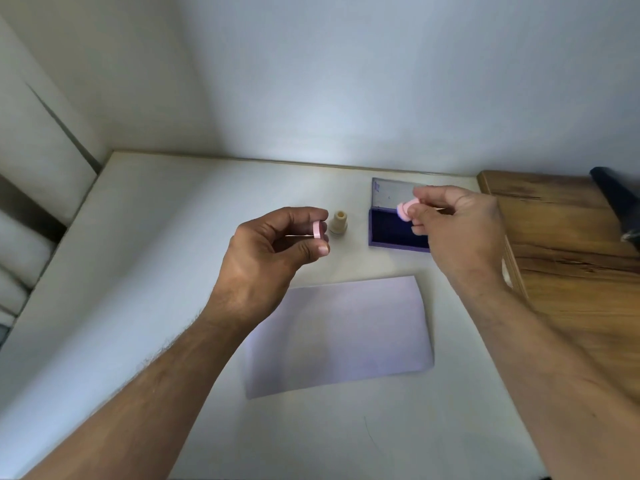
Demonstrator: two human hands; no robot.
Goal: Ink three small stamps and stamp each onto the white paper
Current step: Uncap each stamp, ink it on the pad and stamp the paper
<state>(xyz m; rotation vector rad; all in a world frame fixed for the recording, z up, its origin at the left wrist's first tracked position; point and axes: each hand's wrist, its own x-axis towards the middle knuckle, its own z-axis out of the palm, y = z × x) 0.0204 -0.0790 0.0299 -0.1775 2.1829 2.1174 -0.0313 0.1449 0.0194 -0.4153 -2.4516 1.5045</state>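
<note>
— Pink stamp (407,208), which way did it point?

— It was tipped nearly onto its side in the right hand (457,230), long axis roughly level, the round flat face turned left towards the other hand. It hung in the air over the ink pad (394,230), pinched between thumb and fingertips.

— And the left hand (273,247)?

— Closed on a pink cap (317,229), a thin round disc held on edge between the thumb and forefinger, above the bench (156,271) and just left of the beige stamp (338,221).

— That beige one stood how?

— Upright on the bench, wider at the base, narrow end up, between the two hands and untouched.

— What about the ink pad case?

— Open. Its lid (391,192) was raised at the back, grey inside with a few blue marks near one corner. The tray held a dark blue pad; nothing rested in it.

— The white paper (343,337)?

— It lay flat on the bench nearer the person, slightly skewed, below both hands. I could see no print on it, though the light was weak.

— How did the pink stamp look?

— Small, pale pink, blurred; the face detail could not be made out.
</note>
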